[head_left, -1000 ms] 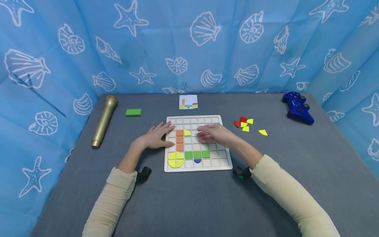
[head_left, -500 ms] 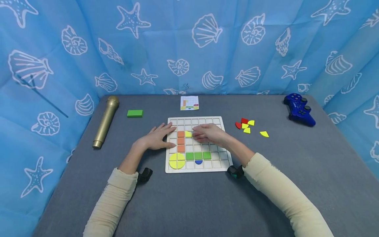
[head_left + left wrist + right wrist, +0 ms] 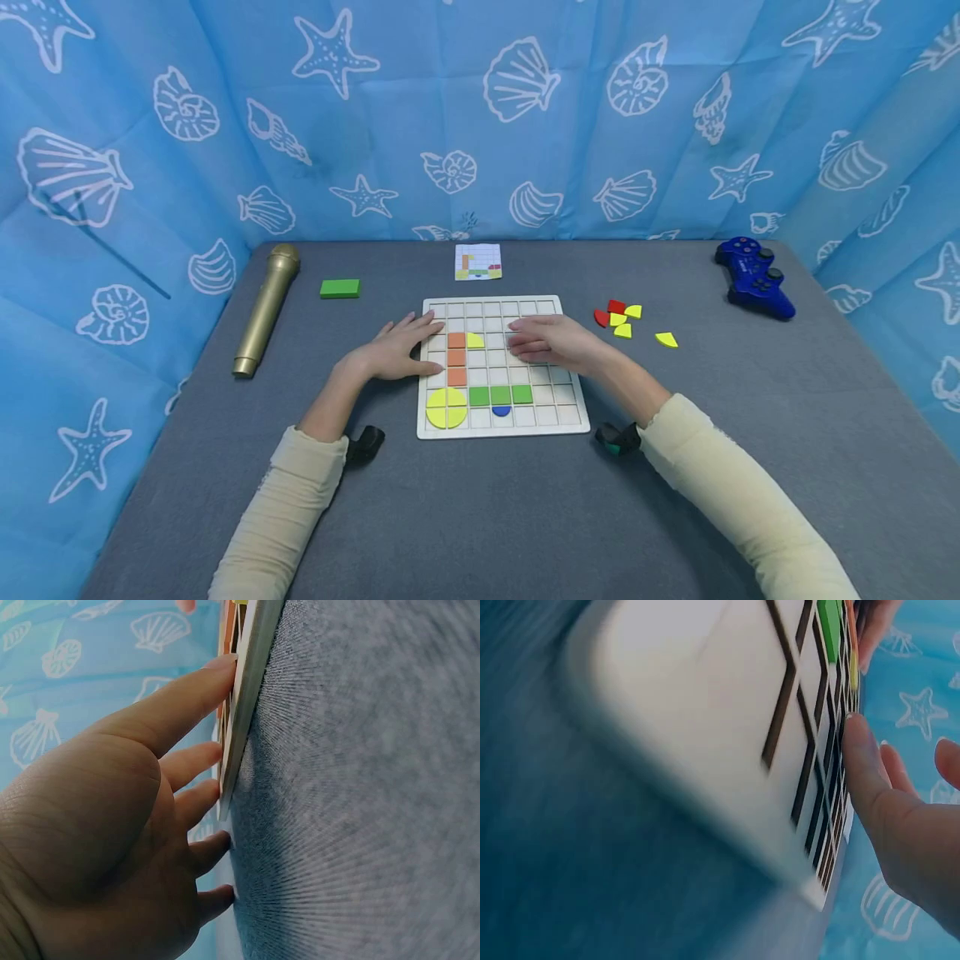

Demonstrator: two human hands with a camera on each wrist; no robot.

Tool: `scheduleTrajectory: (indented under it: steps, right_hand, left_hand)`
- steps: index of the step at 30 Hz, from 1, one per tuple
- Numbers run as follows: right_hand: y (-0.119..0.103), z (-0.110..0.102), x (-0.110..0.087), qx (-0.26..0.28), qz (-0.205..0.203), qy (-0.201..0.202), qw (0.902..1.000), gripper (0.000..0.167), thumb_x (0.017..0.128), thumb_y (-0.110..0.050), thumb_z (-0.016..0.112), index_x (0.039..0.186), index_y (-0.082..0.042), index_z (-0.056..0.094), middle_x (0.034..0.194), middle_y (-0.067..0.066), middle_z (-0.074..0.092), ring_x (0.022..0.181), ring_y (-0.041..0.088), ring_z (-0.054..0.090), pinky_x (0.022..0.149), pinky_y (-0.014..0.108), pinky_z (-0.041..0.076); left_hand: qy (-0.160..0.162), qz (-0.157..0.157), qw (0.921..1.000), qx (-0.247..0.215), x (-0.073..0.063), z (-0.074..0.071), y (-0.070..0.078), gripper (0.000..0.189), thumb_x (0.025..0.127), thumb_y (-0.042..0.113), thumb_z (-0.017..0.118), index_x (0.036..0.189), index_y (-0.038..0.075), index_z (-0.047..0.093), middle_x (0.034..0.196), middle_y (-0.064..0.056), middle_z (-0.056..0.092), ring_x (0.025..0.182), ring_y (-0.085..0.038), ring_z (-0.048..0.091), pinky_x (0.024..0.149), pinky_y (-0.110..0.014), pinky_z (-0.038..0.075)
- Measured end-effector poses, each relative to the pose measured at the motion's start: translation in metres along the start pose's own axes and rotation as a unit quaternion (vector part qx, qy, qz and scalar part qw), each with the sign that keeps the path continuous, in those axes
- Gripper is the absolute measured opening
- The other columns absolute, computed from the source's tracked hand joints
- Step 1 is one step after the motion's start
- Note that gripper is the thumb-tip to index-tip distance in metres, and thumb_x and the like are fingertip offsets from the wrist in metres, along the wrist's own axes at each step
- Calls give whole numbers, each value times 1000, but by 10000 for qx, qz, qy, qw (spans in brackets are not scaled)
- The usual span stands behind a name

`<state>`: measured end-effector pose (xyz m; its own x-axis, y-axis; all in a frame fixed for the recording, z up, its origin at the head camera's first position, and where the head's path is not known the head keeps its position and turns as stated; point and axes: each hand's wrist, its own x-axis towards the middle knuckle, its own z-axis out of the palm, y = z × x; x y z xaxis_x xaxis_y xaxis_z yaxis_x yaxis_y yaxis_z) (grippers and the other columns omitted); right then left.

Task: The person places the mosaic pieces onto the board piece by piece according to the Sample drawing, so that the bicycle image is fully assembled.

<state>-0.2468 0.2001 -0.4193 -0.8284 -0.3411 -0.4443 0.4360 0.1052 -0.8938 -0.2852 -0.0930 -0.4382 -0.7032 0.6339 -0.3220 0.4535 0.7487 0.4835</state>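
A white grid board (image 3: 546, 414) lies on the table. My left hand (image 3: 393, 348) rests at its left edge with fingers spread; in the left wrist view the thumb (image 3: 184, 697) touches the board's rim. Over the board's right half hovers my right hand (image 3: 558, 343), fingers loosely bent, nothing seen in them. In the grid sit three orange squares (image 3: 457, 357) in a column, a yellow quarter-circle piece (image 3: 475, 341) beside the top one, a yellow circle of quarter pieces (image 3: 437, 419), three green squares (image 3: 500, 395) in a row and a blue half-circle piece (image 3: 501, 411) below them.
Right of the board lie loose yellow pieces (image 3: 666, 339) and red pieces (image 3: 616, 307). A printed pattern card (image 3: 477, 262) is behind it. Further out are a green block (image 3: 340, 288), a gold microphone (image 3: 267, 310) and a blue game controller (image 3: 753, 277). A blue curtain (image 3: 420, 100) hangs behind.
My right hand moved left to the yellow quarter-circle piece beside the orange squares, then drew back right, leaving that piece in its cell. My left hand stayed at the board's edge.
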Motion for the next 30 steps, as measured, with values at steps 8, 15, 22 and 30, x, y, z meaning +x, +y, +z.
scheduleTrajectory:
  steps: [8,15,22,30]
  right_hand:
    - [2,-31,-15,626,110,125,9979,50,102,-24,49,142,5,38,131,25,51,108,24,61,97,38,42]
    - [4,-58,-33,953,-171,284,9949,58,101,-28,49,144,8,32,128,22,52,113,25,58,94,33,45]
    - [6,-85,-46,1101,-322,421,9925,64,101,-31,48,145,9,25,119,14,60,109,20,61,96,32,44]
    - [6,-112,-62,1772,-454,474,9820,58,101,-28,47,144,7,28,115,12,63,108,19,60,102,36,38]
  left_hand:
    - [15,9,10000,71,0,1,0,78,93,45,58,154,13,21,158,-12,8,143,-35,0,111,-57,0]
    - [0,2,10000,29,-2,0,1,78,93,45,58,154,13,20,159,-11,8,143,-34,-1,111,-56,0]
    - [3,-39,10000,21,-2,0,2,78,93,45,59,154,14,20,159,-11,8,143,-34,-2,111,-56,0]
    - [11,-42,10000,60,-1,1,1,79,93,46,59,154,14,20,159,-11,8,143,-34,-1,111,-56,0]
